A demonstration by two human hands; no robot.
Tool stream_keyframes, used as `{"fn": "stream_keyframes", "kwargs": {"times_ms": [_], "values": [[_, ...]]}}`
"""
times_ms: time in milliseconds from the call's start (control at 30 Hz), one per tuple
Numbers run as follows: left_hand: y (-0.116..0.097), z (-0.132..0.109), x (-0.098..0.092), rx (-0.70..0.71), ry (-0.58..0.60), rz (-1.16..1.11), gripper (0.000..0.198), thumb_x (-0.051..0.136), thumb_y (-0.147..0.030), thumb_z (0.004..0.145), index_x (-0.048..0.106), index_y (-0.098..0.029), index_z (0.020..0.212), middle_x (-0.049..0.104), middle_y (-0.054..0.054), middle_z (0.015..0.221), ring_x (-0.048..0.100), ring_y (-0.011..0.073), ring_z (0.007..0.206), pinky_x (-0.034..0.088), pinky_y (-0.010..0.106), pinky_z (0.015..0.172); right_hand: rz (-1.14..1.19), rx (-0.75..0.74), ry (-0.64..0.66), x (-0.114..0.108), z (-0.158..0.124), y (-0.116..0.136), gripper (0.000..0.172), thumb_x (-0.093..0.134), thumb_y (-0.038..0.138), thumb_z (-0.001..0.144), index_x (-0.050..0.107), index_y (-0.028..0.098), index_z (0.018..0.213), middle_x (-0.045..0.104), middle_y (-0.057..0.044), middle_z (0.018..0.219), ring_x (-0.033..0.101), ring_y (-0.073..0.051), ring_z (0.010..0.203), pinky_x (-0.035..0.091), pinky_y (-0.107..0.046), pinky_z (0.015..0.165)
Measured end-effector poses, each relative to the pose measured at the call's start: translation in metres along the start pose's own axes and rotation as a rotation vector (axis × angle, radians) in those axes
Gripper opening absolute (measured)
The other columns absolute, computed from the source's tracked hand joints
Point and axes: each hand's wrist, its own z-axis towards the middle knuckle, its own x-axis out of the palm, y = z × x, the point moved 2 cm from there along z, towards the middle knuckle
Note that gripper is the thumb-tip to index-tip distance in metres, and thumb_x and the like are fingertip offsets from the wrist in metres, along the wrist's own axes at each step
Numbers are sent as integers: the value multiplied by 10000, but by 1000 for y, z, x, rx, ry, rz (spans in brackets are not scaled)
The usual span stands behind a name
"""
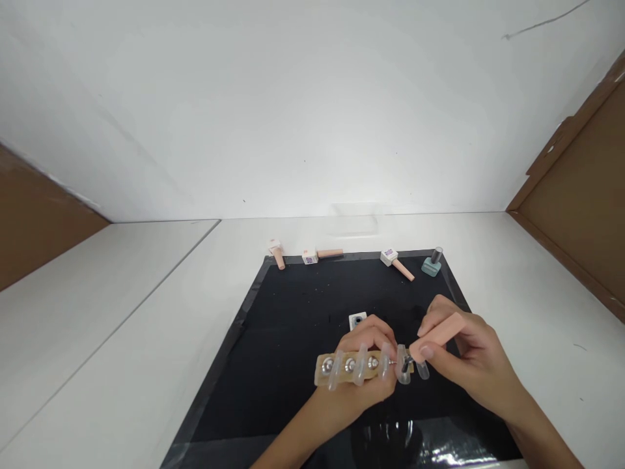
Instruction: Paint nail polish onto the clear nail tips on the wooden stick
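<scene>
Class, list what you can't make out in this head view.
- Head view: part of the open bottle, behind the left hand.
- Head view: part of the left hand, behind the strip it holds.
- Head view: print on the white bottles, too small to read.
- Head view: the rest of the left forearm, cut off by the bottom edge.

You're at a nail-art workstn., booth-like: plain white wall (312, 117) ahead, flat brown board panels (586, 195) L & R, smooth white tabletop (146, 358), black rect. mat (278, 352) w/ taped edges. Tells: teal squarish polish btl. (431, 267) w/ grey cap, clear plastic nail tips (361, 366) on tan strip (319, 372). Salon vs. home: can't tell.
</scene>
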Motion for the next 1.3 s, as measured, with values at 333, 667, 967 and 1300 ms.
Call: {"fn": "stream_keyframes", "kwargs": {"times_ms": [333,667,967,1300], "values": [[1,-2,0,-36,28,-13,107,556,-76,644,517,-166,599,513,-22,741,487,56,546,427,198,551,23,-57,-10,-1,0,1,194,590,300,886,549,237,706,583,30,669,490,-135,629,402,-254,527],[-4,0,-1,-5,55,44,106,555,-101,634,505,-170,571,519,-16,697,491,78,583,412,193,567,-265,-190,-36,1,3,7,125,631,173,832,568,225,737,582,25,631,452,-137,558,373,-296,535],[0,-2,0,-2,51,40,104,567,-107,626,510,-173,569,544,-5,718,502,90,584,432,219,582,-109,-241,37,1,3,9,172,596,252,877,548,238,713,618,37,606,474,-127,508,380,-321,554],[-8,0,0,11,76,94,135,546,-141,660,474,-178,552,513,-11,681,487,88,572,433,225,587,-362,-249,32,4,5,14,137,606,159,829,541,225,728,565,21,580,442,-140,523,357,-305,525]]}}
